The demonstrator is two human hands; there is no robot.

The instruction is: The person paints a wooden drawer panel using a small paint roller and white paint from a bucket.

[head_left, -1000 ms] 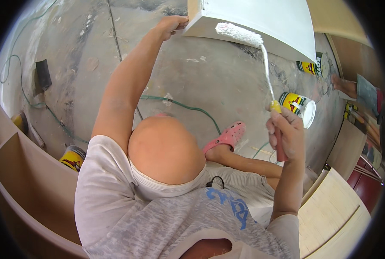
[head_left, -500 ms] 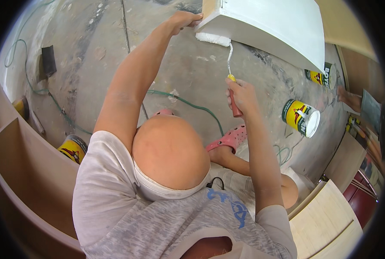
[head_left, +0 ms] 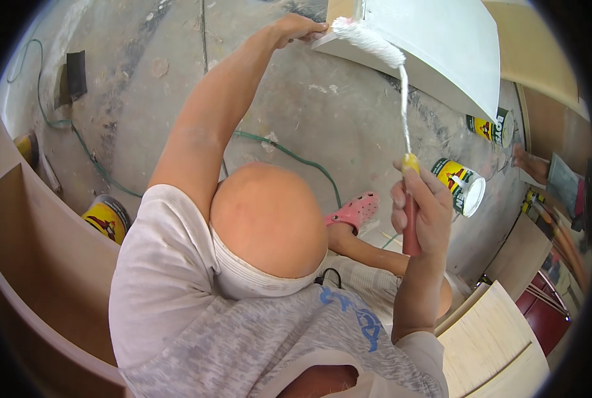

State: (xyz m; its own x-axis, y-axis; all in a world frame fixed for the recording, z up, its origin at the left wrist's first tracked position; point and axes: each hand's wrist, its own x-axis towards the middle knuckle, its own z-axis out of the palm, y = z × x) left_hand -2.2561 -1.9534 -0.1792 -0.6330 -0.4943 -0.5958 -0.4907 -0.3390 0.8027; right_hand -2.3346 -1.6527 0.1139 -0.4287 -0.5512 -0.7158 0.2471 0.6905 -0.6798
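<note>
My right hand [head_left: 425, 205] is closed round the red and yellow handle of a paint roller [head_left: 370, 44]. The roller's white, paint-coated sleeve is raised over the near left corner of a white-painted curved furniture piece [head_left: 435, 46]; whether it touches the surface I cannot tell. At that same corner, my left hand [head_left: 300, 30] grips the edge of the piece, its fingertips against the bare wood-coloured end. White paint coats the roller's bent wire shaft too.
An open paint can [head_left: 465, 186] streaked with white stands to the right, with another can [head_left: 491, 126] behind it. A green hose [head_left: 289, 157] crosses the stained floor. Curved wooden box [head_left: 51, 259] at left; pale wooden panel [head_left: 488, 331] at lower right. A person's foot [head_left: 531, 164] shows far right.
The roller has risen from beside the lower edge of the white piece to above its corner. My right hand has come back toward me and rightward; my left still grips the corner.
</note>
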